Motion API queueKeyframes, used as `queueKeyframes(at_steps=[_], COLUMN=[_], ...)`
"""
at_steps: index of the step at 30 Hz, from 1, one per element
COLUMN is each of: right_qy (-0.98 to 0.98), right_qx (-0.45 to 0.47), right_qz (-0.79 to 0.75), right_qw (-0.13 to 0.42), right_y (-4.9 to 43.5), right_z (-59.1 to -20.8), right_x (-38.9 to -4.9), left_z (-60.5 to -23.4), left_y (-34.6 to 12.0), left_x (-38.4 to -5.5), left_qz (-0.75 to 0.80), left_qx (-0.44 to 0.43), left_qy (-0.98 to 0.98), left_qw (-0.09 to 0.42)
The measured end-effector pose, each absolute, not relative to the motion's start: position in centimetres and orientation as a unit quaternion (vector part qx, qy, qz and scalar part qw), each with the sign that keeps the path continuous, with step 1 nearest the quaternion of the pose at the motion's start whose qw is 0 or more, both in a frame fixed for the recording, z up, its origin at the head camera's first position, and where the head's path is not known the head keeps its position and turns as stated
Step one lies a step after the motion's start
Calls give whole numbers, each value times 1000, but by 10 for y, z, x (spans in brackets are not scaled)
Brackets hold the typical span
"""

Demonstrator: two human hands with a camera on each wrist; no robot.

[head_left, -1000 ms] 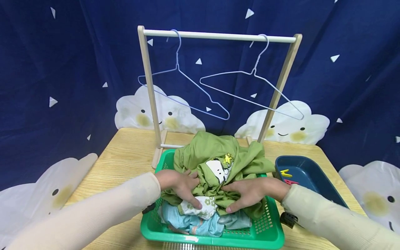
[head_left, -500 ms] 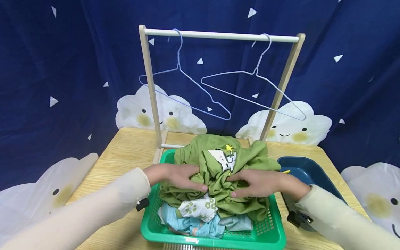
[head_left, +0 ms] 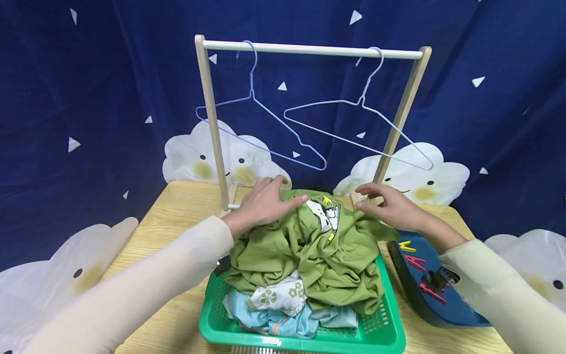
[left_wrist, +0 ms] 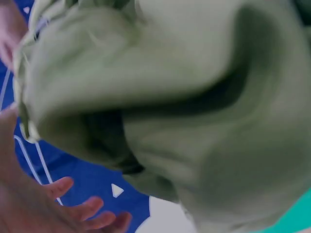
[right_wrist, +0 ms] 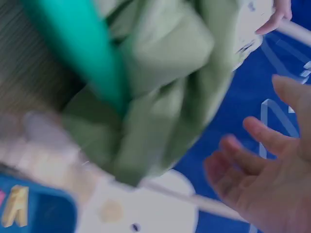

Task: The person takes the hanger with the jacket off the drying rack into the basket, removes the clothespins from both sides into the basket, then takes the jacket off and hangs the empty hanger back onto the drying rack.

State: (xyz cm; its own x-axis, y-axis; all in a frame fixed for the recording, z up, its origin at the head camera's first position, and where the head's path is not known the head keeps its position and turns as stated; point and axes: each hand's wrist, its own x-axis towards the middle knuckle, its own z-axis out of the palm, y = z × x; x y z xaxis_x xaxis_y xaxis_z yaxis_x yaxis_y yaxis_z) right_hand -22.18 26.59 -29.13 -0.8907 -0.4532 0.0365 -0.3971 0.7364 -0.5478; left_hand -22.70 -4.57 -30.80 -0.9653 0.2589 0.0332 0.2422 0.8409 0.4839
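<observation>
A crumpled green garment (head_left: 283,241) with a cartoon dog print lies heaped in the green basket (head_left: 212,319). Over its far left edge is my left hand (head_left: 265,201), fingers spread and thumb stretched across the cloth in the head view. My right hand (head_left: 393,206) hovers beyond the garment's right side with fingers loosely bent, holding nothing. Both wrist views show fingers apart from the green cloth. In front of the garment, a white cloth with green flowers (head_left: 283,296) and a light blue garment (head_left: 247,309) fill the near part of the basket.
A wooden rack with a white rail (head_left: 309,49) stands behind the basket. From it hang a left hanger (head_left: 252,93) and a right hanger (head_left: 362,100). At the right, a dark blue tray (head_left: 442,314) holds a yellow clothespin (head_left: 405,246) and red ones (head_left: 415,262).
Both hands have left the middle of the green garment and moved up toward the back, spreading apart. The garment's folds now lie looser and further toward the front of the basket.
</observation>
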Motion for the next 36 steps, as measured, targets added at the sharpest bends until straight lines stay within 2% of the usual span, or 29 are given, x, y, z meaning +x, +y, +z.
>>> queueKeyframes(at_steps=[3, 8, 10, 13, 16, 22, 28, 32, 36], right_qy=[937, 919, 911, 900, 898, 936, 942, 928, 900], right_qx=[-196, -168, -183, -223, -256, -240, -213, -210, -234], right_qz=[-265, -270, -280, -306, -320, -256, -251, -295, -364], right_qw=[115, 232, 243, 215, 158, 28, -64, -84, -45], right_y=[279, 298, 303, 305, 301, 288, 274, 265, 257], right_z=[-307, -332, -340, -349, -352, -347, -335, -325, -319], right_x=[-230, -240, -242, -245, -247, -248, -245, -239, -229], left_z=[-310, -319, -324, -334, -341, -347, -339, -329, -319], left_y=[-46, -55, -60, -65, -66, -56, -49, -50, -55], left_x=[-237, -249, -254, -260, -263, -264, -262, -259, -250], left_qz=[265, 333, 345, 345, 344, 379, 390, 409, 445], left_qx=[130, 130, 123, 119, 127, 160, 143, 136, 154], left_qy=[952, 911, 897, 888, 893, 897, 907, 901, 877], left_qw=[75, 205, 248, 279, 262, 162, 71, 47, 92])
